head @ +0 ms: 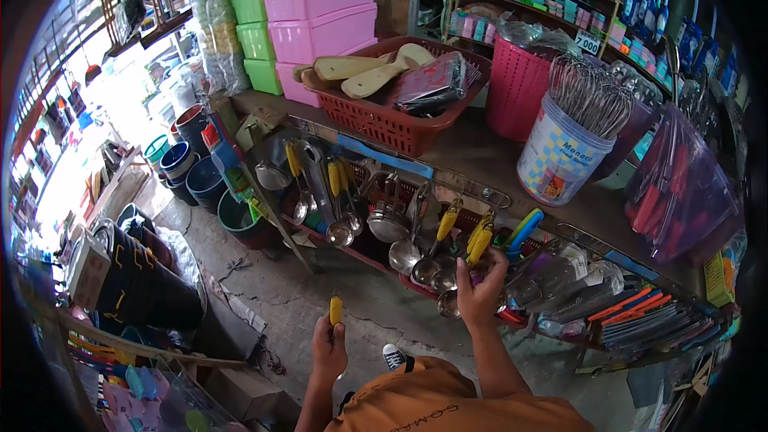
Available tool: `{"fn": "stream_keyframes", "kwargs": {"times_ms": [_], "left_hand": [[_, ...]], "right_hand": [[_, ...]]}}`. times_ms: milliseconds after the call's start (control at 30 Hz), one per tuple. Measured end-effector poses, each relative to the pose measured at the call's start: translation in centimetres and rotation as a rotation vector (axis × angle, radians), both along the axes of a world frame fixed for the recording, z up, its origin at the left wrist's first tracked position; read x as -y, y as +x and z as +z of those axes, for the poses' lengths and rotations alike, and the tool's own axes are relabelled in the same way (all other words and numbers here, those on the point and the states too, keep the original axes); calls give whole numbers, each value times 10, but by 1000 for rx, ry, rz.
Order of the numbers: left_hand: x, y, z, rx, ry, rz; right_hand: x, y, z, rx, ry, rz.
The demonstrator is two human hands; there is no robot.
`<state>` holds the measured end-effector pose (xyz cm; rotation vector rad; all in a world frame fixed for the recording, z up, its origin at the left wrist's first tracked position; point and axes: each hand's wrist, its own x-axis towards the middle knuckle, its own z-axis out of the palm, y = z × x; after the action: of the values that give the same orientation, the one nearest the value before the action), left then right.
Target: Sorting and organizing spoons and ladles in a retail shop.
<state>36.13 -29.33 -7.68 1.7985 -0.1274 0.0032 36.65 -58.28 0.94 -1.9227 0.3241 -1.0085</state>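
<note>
My left hand (329,348) grips a utensil by its yellow handle (336,310), held upright over the floor. A bit of shiny metal shows below that hand; the rest of the utensil is hidden. Beneath the shelf edge, my right hand (483,288) has its thumb and fingers around the yellow handle (480,246) of a hanging ladle, one of a cluster. Metal ladle bowls (444,280) hang just left of the right wrist. Further left, more ladles (341,233) with yellow handles and some metal strainers (387,223) hang from the same edge.
On the wooden shelf stand a brown basket (378,126) with wooden paddles, a pink bin (516,90) and a bucket (564,159) of wire whisks. Packaged utensils (636,321) fill the lower right. Black buckets (156,288) and a wooden rail (150,348) stand left.
</note>
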Motion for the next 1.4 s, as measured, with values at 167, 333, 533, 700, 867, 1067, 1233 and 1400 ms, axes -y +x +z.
{"fn": "stream_keyframes", "kwargs": {"times_ms": [167,333,533,700,867,1067,1233,1400], "left_hand": [[22,16,25,1,-105,-79],[43,34,56,58,-2,-251],[77,53,83,216,41,-315],[98,65,90,238,-4,-364],[113,75,105,382,147,-282],[138,84,124,409,146,-204],[155,90,126,506,136,-140],[164,93,114,576,149,-191]], "right_hand": [[3,-3,-6,-10,34,8],[3,-1,-5,35,96,20],[5,3,-9,47,239,114],[5,-2,-5,65,95,26],[7,1,8,238,-431,-54],[-9,4,-5,353,-326,136],[-7,9,-8,357,-256,188],[0,5,-18,348,-172,191]]}}
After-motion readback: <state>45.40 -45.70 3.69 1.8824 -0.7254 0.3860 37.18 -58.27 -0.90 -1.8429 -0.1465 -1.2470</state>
